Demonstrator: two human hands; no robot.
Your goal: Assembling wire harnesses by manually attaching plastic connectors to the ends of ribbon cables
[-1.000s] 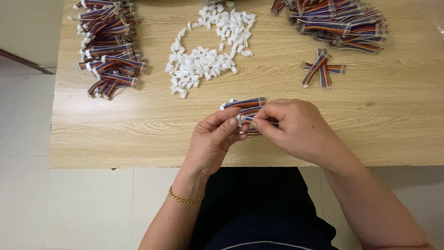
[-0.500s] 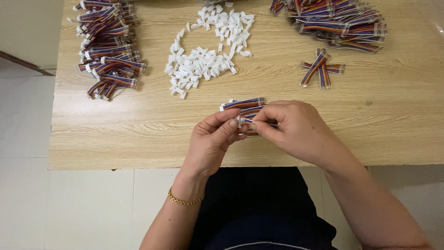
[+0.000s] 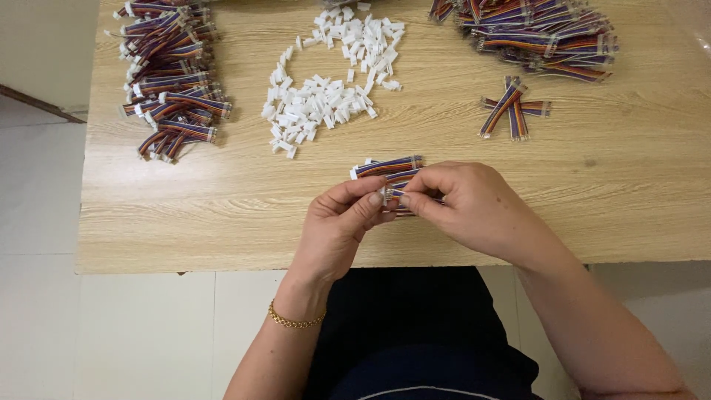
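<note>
Two hands meet just past the near edge of the wooden table (image 3: 222,222), and I start with that pale, grained top, since it fills most of my view. At eleven o'clock from the hands lies a heap of finished ribbon cables (image 3: 169,81), striped in many colours with white ends. At one o'clock a second, wider heap of bare ribbon cables (image 3: 533,33) sits against the far edge, and a few loose cables (image 3: 511,110) lie crossed just below it. At twelve o'clock I see a scatter of small white connector housings (image 3: 326,96). My left hand (image 3: 337,230), a gold bracelet (image 3: 295,321) on its wrist, and my right hand (image 3: 474,211) both pinch one short ribbon cable (image 3: 392,194) between thumb and fingertips. A second short cable (image 3: 386,166) lies on the wood just beyond the fingertips; I cannot tell whether they touch it
</note>
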